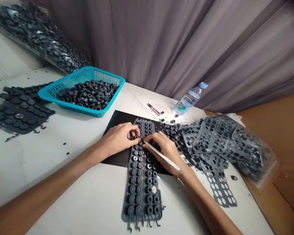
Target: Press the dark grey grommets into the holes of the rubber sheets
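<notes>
A long dark grey moulded rubber sheet (143, 182) with rows of round ring-shaped parts lies lengthwise before me, its far portion over a black mat (116, 155). My left hand (120, 137) is closed at the sheet's left side, thumb and forefinger pinching at its rubber parts; the exact grip point is partly hidden. In my right hand (168, 147) is a slim white pen-like tool (161, 156), held like a pencil. Its tip meets the sheet close beside my left fingertips. One hole (154, 189) shows in the right half of the sheet.
A turquoise basket (82, 112) of rubber rings stands back left, beside stacked sheets (22, 114) and a large filled bag (39, 36). Small scissors (154, 109) and a water bottle (188, 99) lie behind. Loose rings (172, 132), punched sheets (221, 186) and another bag (250, 153) occupy the right.
</notes>
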Demonstrator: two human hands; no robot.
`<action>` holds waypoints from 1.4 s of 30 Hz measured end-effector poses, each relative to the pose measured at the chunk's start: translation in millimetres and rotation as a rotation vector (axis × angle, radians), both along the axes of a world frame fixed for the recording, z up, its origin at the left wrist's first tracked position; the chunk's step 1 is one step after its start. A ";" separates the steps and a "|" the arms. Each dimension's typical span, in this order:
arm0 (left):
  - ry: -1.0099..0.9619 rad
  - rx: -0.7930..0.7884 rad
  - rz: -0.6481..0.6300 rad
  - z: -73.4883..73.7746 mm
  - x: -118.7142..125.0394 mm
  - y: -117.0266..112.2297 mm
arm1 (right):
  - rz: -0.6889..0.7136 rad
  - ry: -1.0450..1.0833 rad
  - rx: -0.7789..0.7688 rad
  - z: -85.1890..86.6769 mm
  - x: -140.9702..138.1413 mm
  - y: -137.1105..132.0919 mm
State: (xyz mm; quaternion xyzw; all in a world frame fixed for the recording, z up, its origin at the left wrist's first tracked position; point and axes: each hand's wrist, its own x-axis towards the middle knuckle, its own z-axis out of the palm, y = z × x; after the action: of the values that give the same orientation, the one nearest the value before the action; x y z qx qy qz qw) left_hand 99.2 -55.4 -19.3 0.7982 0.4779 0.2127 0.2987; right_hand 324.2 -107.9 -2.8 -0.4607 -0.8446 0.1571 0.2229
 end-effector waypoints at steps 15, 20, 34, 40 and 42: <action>-0.009 -0.028 -0.011 -2.6 -0.9 3.6 | -0.035 -0.206 0.121 -8.5 -8.8 -1.4; -0.030 -0.042 -0.015 -7.4 -1.6 7.1 | -0.067 -0.275 0.218 -16.1 -15.4 0.6; -0.083 0.009 0.012 -5.7 -2.3 5.0 | -0.325 0.021 0.081 -7.5 27.7 4.2; -0.223 -0.094 -0.069 -2.1 -10.6 6.5 | -0.130 0.112 -0.101 -4.9 -5.2 -6.7; -0.181 -0.065 -0.107 0.3 -12.3 3.7 | -0.091 0.098 -0.116 -3.5 -5.9 -7.2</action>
State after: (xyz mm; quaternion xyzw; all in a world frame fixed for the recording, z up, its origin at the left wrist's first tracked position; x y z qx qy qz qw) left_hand 86.9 -51.7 -19.0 0.7901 0.4120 0.2520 0.3774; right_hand 318.3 -115.1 -6.4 -0.5025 -0.8003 0.2181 0.2438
